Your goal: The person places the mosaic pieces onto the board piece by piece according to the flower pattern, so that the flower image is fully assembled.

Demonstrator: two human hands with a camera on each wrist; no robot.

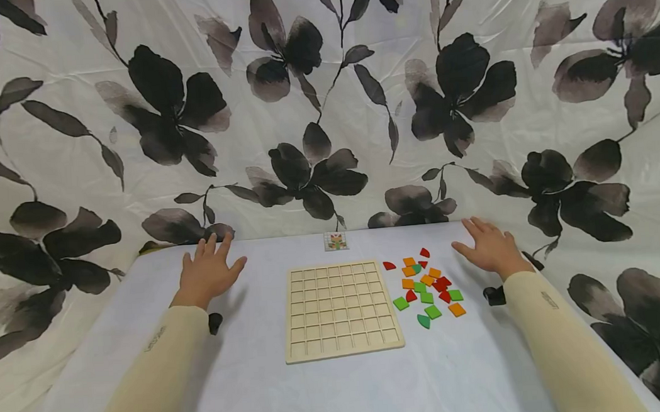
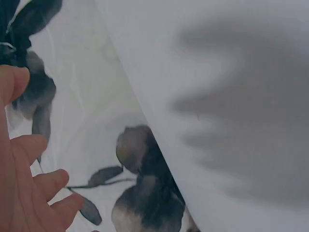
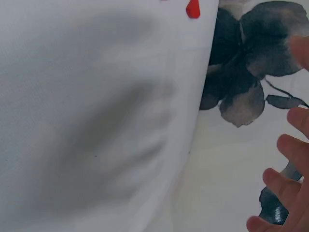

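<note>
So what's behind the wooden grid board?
Behind the wooden grid board, a small patterned card sits far back on the white table, with floral cloth beyond. Anything below the table's far edge is hidden.

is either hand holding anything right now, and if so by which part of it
Nothing is held: the left hand and the right hand are both open with fingers spread, apart from the board and the colored pieces.
</note>
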